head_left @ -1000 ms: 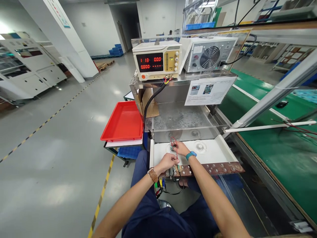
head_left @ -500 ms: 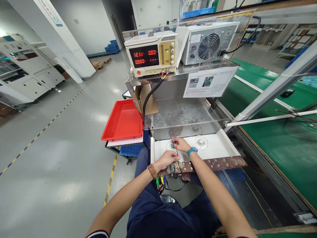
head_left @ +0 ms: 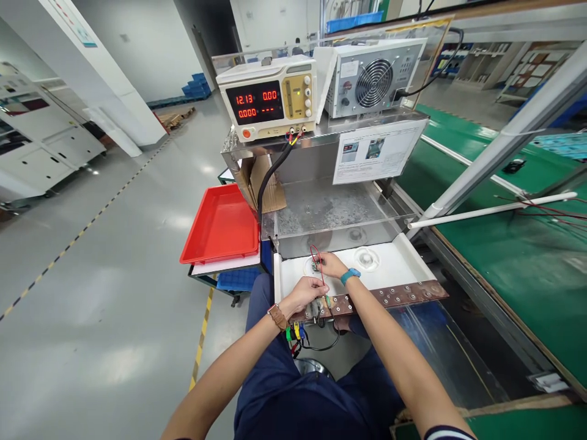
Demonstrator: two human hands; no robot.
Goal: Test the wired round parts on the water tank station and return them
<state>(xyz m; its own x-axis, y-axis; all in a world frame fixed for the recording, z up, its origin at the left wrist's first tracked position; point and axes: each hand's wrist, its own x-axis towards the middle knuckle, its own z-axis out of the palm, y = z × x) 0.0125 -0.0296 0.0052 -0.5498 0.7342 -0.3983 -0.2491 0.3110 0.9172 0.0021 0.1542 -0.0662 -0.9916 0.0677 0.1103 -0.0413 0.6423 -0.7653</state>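
Observation:
My right hand (head_left: 331,264), with a blue wristband, pinches a small green circuit board (head_left: 315,266) lying on a round fixture of the white tray (head_left: 398,266). A thin red wire (head_left: 316,260) loops up from the board. My left hand (head_left: 308,291), with a brown watch strap, is closed on the wire's lower end beside the clamp on the brown terminal strip (head_left: 389,296). Coloured plugs (head_left: 296,332) and a black cable hang under the strip.
A power supply (head_left: 266,101) showing 12.13 and a fan-fronted box (head_left: 373,78) stand on the steel shelf above a clear enclosure (head_left: 337,219). A red tray (head_left: 222,225) sits on a cart at left. A green conveyor (head_left: 499,244) runs at right.
The view has drifted a little; the supply reading settled at 12.13. Both hands stay at the board and wire, almost unmoved.

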